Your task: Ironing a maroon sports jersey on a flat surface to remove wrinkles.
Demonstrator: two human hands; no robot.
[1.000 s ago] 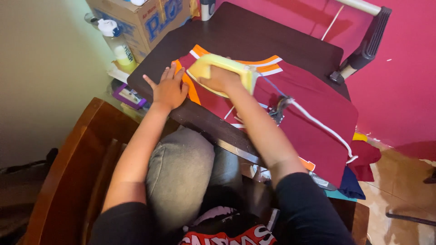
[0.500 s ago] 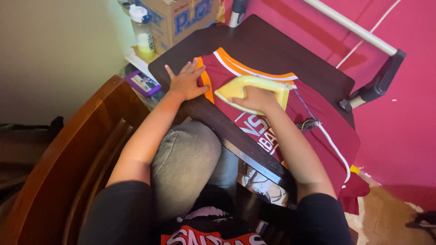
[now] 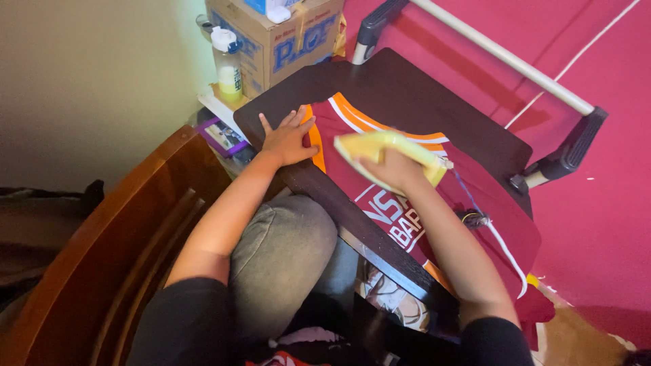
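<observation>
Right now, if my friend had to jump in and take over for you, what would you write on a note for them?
Left hand: flat, fingers spread, pressing the orange-trimmed edge of the maroon sports jersey onto the dark wooden table.
Right hand: gripping the pale yellow clothes iron, which sits on the jersey's upper part.
The iron's white cord trails off the table's right side.
Done: jersey spread out, iron on its top part.
Left: the lower part, hanging off the table.

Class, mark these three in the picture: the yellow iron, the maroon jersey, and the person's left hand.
yellow iron (image 3: 380, 146), head view, on its top face beside the gripping fingers.
maroon jersey (image 3: 478, 203), head view, on bare maroon cloth right of the forearm.
left hand (image 3: 288, 139), head view, on the back of the hand.
</observation>
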